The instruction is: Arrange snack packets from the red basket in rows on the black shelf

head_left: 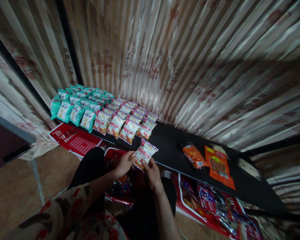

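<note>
Between my two hands is a small white snack bag with red lettering and striped ends, held up just off the front edge of the black shelf. My left hand pinches its left side. My right hand grips the lower right corner, thumb on the front. Just beyond, matching white snack bags stand in rows on the shelf. Left of these are rows of teal snack bags, packed close together.
Two orange packets lie on the shelf's right part, near two pale round objects. Red baskets sit below the shelf; the right one holds colourful packages. A striped curtain hangs behind.
</note>
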A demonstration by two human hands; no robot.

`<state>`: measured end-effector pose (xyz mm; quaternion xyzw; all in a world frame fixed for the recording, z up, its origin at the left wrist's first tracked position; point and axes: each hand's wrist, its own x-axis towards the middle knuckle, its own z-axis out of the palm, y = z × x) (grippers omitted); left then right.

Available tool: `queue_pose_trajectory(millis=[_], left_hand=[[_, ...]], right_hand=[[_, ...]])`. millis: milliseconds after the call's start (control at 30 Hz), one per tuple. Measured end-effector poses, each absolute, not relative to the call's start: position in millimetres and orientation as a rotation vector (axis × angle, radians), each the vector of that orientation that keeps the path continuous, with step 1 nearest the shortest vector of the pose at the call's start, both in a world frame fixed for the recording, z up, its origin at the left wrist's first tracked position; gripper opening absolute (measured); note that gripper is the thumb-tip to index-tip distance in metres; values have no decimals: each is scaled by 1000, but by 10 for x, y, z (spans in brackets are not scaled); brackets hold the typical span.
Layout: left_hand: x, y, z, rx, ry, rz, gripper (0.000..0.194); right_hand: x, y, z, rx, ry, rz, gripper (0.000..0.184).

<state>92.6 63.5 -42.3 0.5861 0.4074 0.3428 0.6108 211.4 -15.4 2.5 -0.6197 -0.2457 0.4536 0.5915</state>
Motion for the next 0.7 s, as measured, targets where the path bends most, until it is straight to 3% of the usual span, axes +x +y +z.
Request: queue_pose_trajectory(millis=[333, 700], left_hand=[[1061, 678, -101, 1710, 1163, 857, 26], [1151, 565, -183, 2074, 1035, 880, 52]], right_hand=[[2297, 69, -68, -1514, -669, 869, 51], [2455, 354, -167, -1577, -716, 709, 53]])
